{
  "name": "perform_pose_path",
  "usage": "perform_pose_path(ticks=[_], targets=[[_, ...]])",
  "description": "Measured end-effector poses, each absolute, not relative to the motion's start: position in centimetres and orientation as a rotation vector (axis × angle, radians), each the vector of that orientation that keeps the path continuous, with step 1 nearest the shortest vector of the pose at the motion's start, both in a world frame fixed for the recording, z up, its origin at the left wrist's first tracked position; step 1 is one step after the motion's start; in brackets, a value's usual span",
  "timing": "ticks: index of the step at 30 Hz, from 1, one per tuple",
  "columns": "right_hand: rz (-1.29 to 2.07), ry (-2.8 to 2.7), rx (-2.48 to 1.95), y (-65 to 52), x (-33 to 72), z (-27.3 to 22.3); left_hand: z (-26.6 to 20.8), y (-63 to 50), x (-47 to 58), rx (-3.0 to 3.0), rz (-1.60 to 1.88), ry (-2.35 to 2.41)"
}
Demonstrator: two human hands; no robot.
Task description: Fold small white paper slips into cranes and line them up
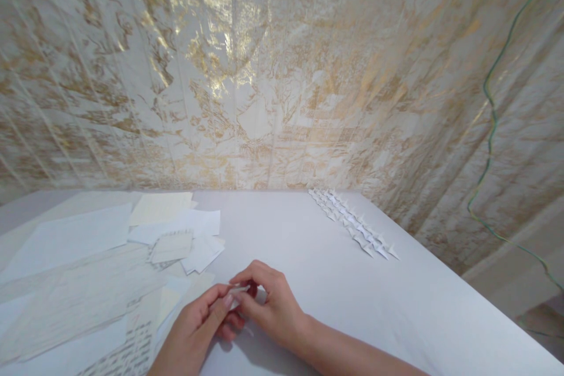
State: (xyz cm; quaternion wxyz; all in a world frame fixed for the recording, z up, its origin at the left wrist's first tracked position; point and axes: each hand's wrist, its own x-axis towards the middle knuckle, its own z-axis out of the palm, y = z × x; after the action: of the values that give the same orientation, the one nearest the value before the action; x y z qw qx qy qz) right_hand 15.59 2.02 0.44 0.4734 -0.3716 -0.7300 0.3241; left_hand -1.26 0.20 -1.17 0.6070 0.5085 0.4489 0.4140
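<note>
Near the front middle of the white table, my left hand and my right hand meet around a small folded piece of white paper. The thumb and fingers of my left hand pinch its left side. My right thumb and forefinger press on it from the right. Most of the paper is hidden behind the fingers, so its full shape cannot be made out. Toward the back right lie rows of small folded paper figures, pointed and white, lined up closely together.
Loose paper sheets overlap across the table's left side, some lined or printed. Smaller paper pieces lie beside them. A gold-patterned curtain hangs behind the white table. A green cord dangles at right, beyond the table's edge.
</note>
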Motion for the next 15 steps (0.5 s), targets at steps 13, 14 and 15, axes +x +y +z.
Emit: perform_pose_path(ticks=[13, 14, 15], targets=[[1.199, -1.419, -1.043, 2.11, 15.13, 0.31, -0.83, -0.23, -1.65, 1.323, 0.968, 1.179], [1.251, -1.373, -1.032, 2.18, 15.09, 0.17, -0.97, -0.16, -1.71, 1.319, 0.963, 1.186], [1.297, -1.328, -1.022, 2.24, 15.06, 0.05, -1.10, -0.07, -1.78, 1.317, 0.955, 1.190]])
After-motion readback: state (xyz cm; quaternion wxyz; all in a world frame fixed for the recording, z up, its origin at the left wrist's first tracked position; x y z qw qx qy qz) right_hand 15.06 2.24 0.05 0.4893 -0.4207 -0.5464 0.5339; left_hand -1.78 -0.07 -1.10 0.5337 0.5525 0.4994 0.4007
